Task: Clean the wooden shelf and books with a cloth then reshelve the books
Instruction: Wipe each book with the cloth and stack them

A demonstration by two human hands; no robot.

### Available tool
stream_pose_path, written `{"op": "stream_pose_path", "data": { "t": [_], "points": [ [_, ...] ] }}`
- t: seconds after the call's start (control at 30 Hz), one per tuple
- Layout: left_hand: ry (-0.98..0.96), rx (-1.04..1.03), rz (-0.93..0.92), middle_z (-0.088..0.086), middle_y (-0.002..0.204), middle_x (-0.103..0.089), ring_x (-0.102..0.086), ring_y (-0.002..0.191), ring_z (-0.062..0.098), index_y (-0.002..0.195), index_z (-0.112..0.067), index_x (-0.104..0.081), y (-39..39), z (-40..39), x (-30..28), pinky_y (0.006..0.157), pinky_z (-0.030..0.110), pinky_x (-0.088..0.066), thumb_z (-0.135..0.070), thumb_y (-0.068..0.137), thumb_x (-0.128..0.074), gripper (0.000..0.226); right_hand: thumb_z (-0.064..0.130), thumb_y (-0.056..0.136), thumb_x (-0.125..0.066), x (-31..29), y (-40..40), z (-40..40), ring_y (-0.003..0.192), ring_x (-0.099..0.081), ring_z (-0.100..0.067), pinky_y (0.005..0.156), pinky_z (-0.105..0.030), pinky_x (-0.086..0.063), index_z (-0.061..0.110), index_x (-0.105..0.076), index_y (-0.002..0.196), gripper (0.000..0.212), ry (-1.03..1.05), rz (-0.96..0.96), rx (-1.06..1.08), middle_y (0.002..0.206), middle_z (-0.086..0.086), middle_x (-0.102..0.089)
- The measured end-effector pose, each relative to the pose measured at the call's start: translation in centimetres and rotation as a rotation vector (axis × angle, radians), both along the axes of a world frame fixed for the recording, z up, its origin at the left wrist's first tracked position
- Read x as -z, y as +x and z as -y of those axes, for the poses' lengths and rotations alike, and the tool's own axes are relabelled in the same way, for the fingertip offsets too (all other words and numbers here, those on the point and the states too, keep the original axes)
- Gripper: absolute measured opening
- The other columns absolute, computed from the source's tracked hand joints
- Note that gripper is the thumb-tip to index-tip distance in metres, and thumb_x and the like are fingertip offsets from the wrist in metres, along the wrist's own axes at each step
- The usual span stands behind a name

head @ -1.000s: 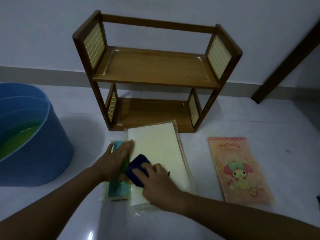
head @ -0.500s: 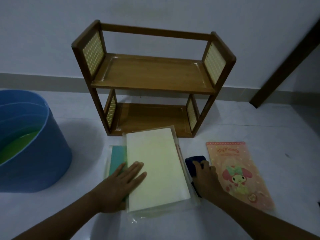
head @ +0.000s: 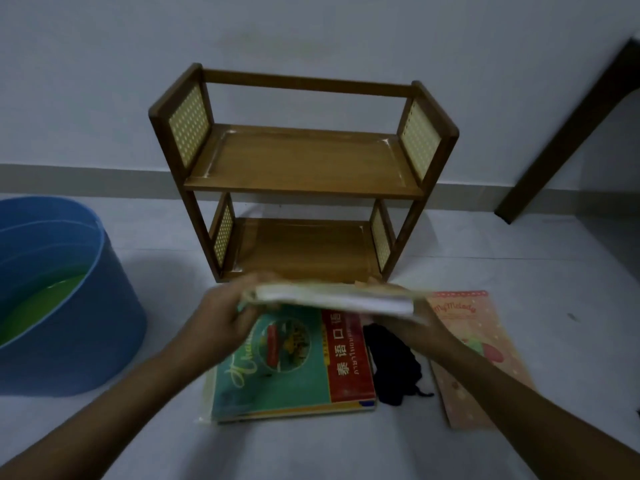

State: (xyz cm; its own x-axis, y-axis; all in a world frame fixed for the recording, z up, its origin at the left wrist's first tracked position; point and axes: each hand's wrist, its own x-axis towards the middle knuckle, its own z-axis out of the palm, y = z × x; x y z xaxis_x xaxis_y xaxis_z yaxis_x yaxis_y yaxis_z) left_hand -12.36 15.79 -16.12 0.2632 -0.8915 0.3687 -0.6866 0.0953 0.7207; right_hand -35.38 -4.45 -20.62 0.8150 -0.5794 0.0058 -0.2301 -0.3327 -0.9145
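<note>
Books fill the lower centre of the frame: left hand grips the left edge of a pale book held flat above a teal book on the floor; right hand supports its right end, its fingers hidden beneath. Dark cloth lies right of the teal book, beside a pink book; wooden shelf stands at upper centre.

Landmark: shelf, standing against wall. Tub left of shelf, nearer the person. Directly before shelf: a book flat on floor; a second book held above it, left hand and right hand at its ends. Cloth right of floor book; third book right of cloth.
</note>
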Motion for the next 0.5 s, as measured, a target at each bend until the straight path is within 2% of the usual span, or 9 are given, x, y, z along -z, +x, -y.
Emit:
{"op": "stream_pose_path", "data": {
  "t": [0.07, 0.13, 0.17, 0.23, 0.3, 0.37, 0.43, 0.5],
  "points": [
    [-0.058, -0.113, -0.082, -0.046, 0.094, -0.06, -0.058, 0.087, -0.022, 0.1, -0.065, -0.054, 0.4, 0.0, -2.1, 0.07, -0.002, -0.044, -0.067, 0.082, -0.043, 0.02, 0.017, 0.084, -0.069, -2.3, 1.6, 0.1, 0.106, -0.065, -0.008, 0.089, -0.026, -0.055, 0.03, -0.064, 0.109, 0.028, 0.069, 0.091, 0.092, 0.105, 0.012, -0.07],
    [-0.088, -0.206, -0.147, -0.048, 0.087, -0.059, -0.057, 0.084, -0.024, 0.09, -0.059, -0.06, 0.8, 0.2, -3.0, 0.067, -0.004, -0.041, -0.079, 0.074, -0.042, 0.031, 0.009, 0.088, -0.066, -3.8, 2.8, 0.1, 0.099, -0.066, 0.001, 0.077, -0.013, -0.053, 0.031, -0.06, 0.104, 0.028, 0.019, 0.13, 0.135, 0.102, 0.016, -0.067],
    [-0.086, -0.24, -0.179, -0.048, 0.086, -0.06, -0.057, 0.083, -0.024, 0.088, -0.061, -0.06, 1.1, 0.2, -2.9, 0.066, -0.004, -0.042, -0.079, 0.072, -0.045, 0.029, 0.009, 0.089, -0.064, -4.1, 3.2, 0.0, 0.095, -0.066, 0.004, 0.073, -0.011, -0.052, 0.031, -0.06, 0.103, 0.027, 0.017, 0.132, 0.14, 0.102, 0.017, -0.067],
    [-0.056, -0.262, -0.256, -0.045, 0.086, -0.062, -0.06, 0.083, -0.02, 0.088, -0.067, -0.058, 1.2, 0.3, -2.6, 0.065, -0.001, -0.044, -0.082, 0.068, -0.046, 0.028, 0.01, 0.09, -0.063, -4.1, 3.5, -0.4, 0.092, -0.065, 0.008, 0.072, -0.012, -0.053, 0.032, -0.059, 0.103, 0.026, 0.026, 0.111, 0.141, 0.102, 0.017, -0.067],
    [-0.043, -0.269, -0.317, -0.039, 0.089, -0.065, -0.063, 0.085, -0.014, 0.09, -0.059, -0.062, 1.1, 0.3, -1.4, 0.065, 0.002, -0.047, -0.084, 0.066, -0.047, 0.038, 0.012, 0.091, -0.062, -3.1, 3.3, -0.9, 0.095, -0.065, 0.005, 0.077, -0.018, -0.055, 0.033, -0.059, 0.105, 0.025, 0.034, 0.073, 0.153, 0.104, 0.016, -0.067],
    [0.007, -0.314, -0.361, -0.035, 0.09, -0.067, -0.063, 0.086, -0.012, 0.092, -0.043, -0.063, 0.8, 0.1, 0.4, 0.065, 0.005, -0.05, -0.072, 0.072, -0.055, 0.037, 0.014, 0.091, -0.062, -2.3, 3.5, -1.2, 0.105, -0.064, -0.004, 0.088, -0.028, -0.055, 0.025, -0.057, 0.117, 0.028, 0.061, 0.061, 0.161, 0.113, 0.009, -0.067],
    [0.1, -0.347, -0.352, -0.026, 0.088, -0.069, -0.063, 0.085, -0.012, 0.104, -0.034, -0.058, 0.3, 0.1, 2.5, 0.065, 0.009, -0.053, -0.057, 0.076, -0.063, 0.036, 0.015, 0.09, -0.064, -2.2, 4.1, -1.4, 0.111, -0.061, -0.008, 0.095, -0.036, -0.052, 0.02, -0.053, 0.125, 0.037, 0.062, 0.039, 0.158, 0.119, 0.006, -0.065],
    [0.149, -0.399, -0.315, -0.017, 0.097, -0.065, -0.062, 0.083, -0.006, 0.116, -0.019, -0.057, -0.5, 0.0, 3.6, 0.069, 0.01, -0.05, -0.043, 0.082, -0.066, 0.043, 0.014, 0.09, -0.064, -2.5, 4.1, -1.7, 0.108, -0.061, -0.002, 0.093, -0.033, -0.054, 0.019, -0.052, 0.125, 0.038, 0.061, 0.034, 0.185, 0.118, 0.006, -0.065]
  ]
}}
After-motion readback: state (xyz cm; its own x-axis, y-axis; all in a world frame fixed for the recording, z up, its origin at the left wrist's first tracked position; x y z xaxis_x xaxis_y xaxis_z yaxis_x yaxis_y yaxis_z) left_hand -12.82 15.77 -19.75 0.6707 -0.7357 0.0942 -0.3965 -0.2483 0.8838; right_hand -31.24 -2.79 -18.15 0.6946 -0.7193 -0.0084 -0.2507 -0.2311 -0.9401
